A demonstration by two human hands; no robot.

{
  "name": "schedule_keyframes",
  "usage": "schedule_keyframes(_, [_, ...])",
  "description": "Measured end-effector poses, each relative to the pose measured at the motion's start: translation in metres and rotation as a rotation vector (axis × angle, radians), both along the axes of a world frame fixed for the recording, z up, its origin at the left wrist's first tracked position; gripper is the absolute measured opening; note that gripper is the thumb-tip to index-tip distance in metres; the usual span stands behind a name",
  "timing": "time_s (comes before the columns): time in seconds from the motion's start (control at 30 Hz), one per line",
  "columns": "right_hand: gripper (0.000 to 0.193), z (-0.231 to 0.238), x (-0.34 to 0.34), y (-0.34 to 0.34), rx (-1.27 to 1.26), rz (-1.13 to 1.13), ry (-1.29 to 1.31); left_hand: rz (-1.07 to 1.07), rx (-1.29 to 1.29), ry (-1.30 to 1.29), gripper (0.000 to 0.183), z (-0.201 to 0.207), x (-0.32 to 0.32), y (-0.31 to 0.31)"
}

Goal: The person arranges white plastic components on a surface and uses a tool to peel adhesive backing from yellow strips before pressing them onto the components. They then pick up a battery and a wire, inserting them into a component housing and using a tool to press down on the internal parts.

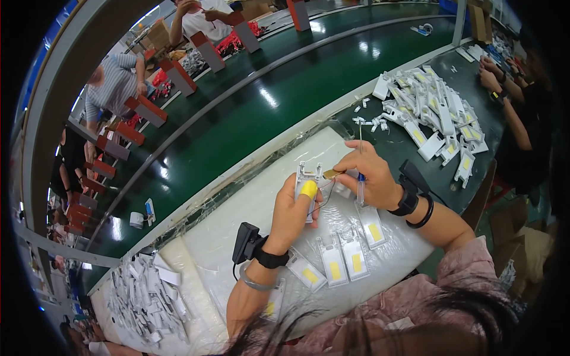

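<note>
My left hand (286, 215) grips a white plastic housing (301, 170), its thumb wearing a yellow cover. My right hand (373, 177) is closed just to the right of it. Between thumb and forefinger it pinches a small flat gold-brown piece (333, 174), close to the housing's upper end. A thin dark wire hangs near that piece; where it ends is hidden. The same hand also keeps a screwdriver (361, 185) in its palm, blue-handled, with the metal shaft pointing up. Below my hands, several white housings with yellow panels (334, 267) lie on the plastic-wrapped pad (222, 237).
A heap of white housings (436, 110) lies at the upper right, with small white parts (374, 123) beside it. More white pieces (145, 299) are piled at lower left. Beyond the pad runs a green conveyor (261, 101). Other people work across it and at right.
</note>
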State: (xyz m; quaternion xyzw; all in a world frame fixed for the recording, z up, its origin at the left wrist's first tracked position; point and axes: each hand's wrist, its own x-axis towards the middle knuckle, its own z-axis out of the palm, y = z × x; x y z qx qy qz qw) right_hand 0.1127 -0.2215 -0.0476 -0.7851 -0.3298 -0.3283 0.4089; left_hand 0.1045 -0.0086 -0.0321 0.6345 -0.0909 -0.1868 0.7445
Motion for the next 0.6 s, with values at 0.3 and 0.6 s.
schedule_keyframes(0.3, [0.022,0.0,-0.008,0.0,-0.012,0.082,-0.004,0.033,0.131,-0.152,0.037,-0.004,-0.011,-0.006])
schedule_keyframes(0.6, [0.026,0.004,-0.012,0.002,-0.033,0.079,-0.056,0.027,0.028,-0.186,0.035,-0.012,-0.016,-0.01])
